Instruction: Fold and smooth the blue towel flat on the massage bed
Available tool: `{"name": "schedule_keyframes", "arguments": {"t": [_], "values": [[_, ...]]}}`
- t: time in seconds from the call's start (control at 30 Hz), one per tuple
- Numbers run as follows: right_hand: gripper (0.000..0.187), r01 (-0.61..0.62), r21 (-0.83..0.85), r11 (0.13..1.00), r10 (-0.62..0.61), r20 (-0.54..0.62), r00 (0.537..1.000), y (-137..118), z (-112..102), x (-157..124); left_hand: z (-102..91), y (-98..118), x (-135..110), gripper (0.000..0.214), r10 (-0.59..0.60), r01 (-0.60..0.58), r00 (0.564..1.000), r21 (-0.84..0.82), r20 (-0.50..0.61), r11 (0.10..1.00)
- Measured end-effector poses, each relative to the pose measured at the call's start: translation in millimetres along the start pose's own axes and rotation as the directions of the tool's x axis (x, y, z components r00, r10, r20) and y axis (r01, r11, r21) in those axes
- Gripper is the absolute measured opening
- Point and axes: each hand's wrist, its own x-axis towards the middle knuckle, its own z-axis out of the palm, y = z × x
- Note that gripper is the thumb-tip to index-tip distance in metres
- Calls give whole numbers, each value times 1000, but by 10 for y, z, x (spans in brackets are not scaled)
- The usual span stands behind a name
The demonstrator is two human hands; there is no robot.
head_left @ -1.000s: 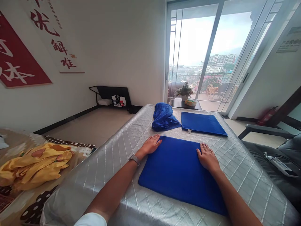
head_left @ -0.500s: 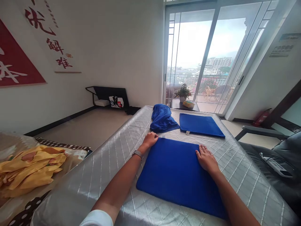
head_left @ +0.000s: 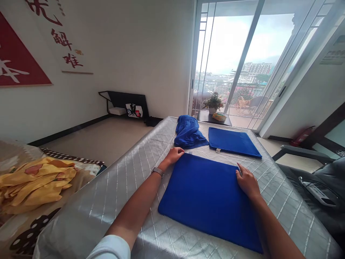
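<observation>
A blue cushion cover (head_left: 210,194), flat and roughly square, lies spread on the silver quilted mattress (head_left: 118,180). My left hand (head_left: 174,155) pinches its far left corner, fingers closed on the edge. At the far right corner rests my right hand (head_left: 247,180), thumb and fingers apart along the border. Just beyond, a second flat blue cover (head_left: 233,141) shows a small white tag on its near edge. Beside that one, a crumpled heap of blue fabric (head_left: 188,131) sits close past my left hand.
On the left, a yellow cloth (head_left: 37,180) lies bunched on patterned bedding. A black armchair (head_left: 302,174) holding a white power strip (head_left: 318,192) stands at the right. Past the mattress are a small table with a potted plant (head_left: 214,102) and glass sliding doors.
My right hand has slid a little to the right along the far edge, its fingers spreading from lying flat. The left hand keeps its hold on the corner. The view has shifted slightly.
</observation>
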Motion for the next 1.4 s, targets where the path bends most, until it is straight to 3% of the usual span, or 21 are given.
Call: {"name": "schedule_keyframes", "arguments": {"t": [0.1,0.23,0.47,0.8,0.9,1.0,1.07,1.17,1.23,1.3,1.4], "values": [[54,80,18,997,-79,-13,997,-5,-12,-16,-1,-26,2,19,-15,15,1000,-31,3,999],[59,189,-27,982,-184,133,974,-40,39,-34,4,-61,14,19,-46,45,999,-57,-14,997],[64,146,-198,969,-94,252,963,-108,118,-43,61,-54,6,18,-78,71,993,-78,-86,994],[63,138,-262,955,-69,256,964,-112,75,11,72,-17,-1,13,-92,89,988,-32,-126,996],[62,117,-269,956,-62,205,977,-134,47,-7,90,-8,-21,12,-81,82,986,2,-146,997],[61,145,-241,960,-117,130,985,-161,17,-49,81,21,-44,11,-55,65,982,48,-180,997],[61,191,-198,961,-165,140,976,-178,13,-75,59,84,-62,14,-28,46,975,80,-223,996],[64,185,-156,970,-153,201,968,-204,39,-93,82,298,-116,22,36,-5,961,112,-274,994],[65,151,-160,975,-114,217,969,-220,66,-94,196,526,-189,24,120,-91,962,128,-244,988],[66,134,-166,977,-95,223,970,-233,88,-93,416,792,-293,24,282,-261,951,157,-128,952],[65,135,-183,974,-94,216,972,-236,105,-98,887,1166,-446,34,532,-547,837,211,128,810]]}}
